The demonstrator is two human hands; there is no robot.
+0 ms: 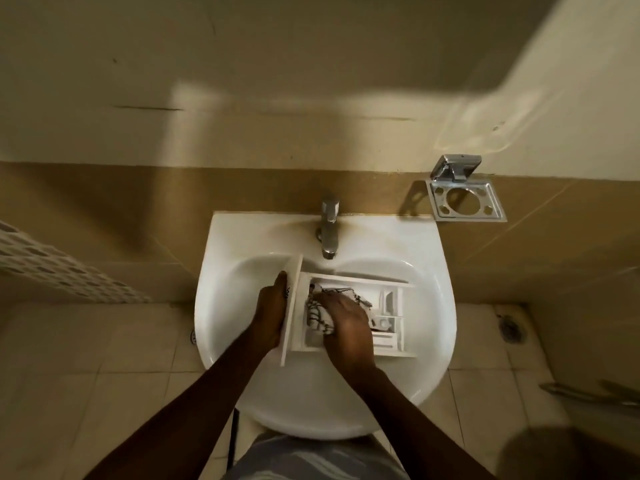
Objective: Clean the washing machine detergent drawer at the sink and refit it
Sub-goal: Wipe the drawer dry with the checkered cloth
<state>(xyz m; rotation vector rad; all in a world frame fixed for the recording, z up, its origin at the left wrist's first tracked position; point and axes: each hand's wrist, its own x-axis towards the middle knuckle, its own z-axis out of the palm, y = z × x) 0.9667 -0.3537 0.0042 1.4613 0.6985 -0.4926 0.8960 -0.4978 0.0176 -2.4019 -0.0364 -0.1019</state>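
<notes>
The white detergent drawer (389, 299) lies across the bowl of the white sink (429, 271), its front panel to the left and its compartments facing up. My left hand (272, 308) grips that front panel from the left side. My right hand (346, 323) holds a white cloth with black markings (317, 315) and presses it into the drawer's left compartment. The smaller compartments at the drawer's right end are uncovered. Part of the cloth is hidden under my right hand.
A metal tap (329, 230) stands at the back of the sink, its spout just above the drawer, with no water seen running. A chrome holder (465, 199) is fixed to the wall at the right. A white perforated basket (52, 268) is at the left. Tiled floor surrounds the sink.
</notes>
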